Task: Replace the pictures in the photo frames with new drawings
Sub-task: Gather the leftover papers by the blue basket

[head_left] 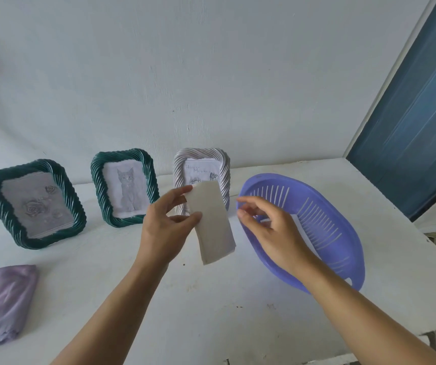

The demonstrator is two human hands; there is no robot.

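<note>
Three twisted-rim photo frames stand against the wall. A green frame (34, 204) at the left shows a rose drawing. A second green frame (125, 187) holds a cat drawing. A silver frame (201, 164) holds a sheet with writing and is partly hidden by the paper. My left hand (168, 225) pinches a small stack of white paper sheets (213, 222) between thumb and fingers, blank side toward me, just in front of the silver frame. My right hand (269, 227) hovers over the left rim of the purple basket (343, 248), fingers loosely curled, holding nothing.
The purple slotted basket lies on the white table (211, 299) at the right, with a white sheet (303, 233) inside it. A folded lilac cloth (2, 301) lies at the front left. The table's right edge drops off beside a blue door (416, 122).
</note>
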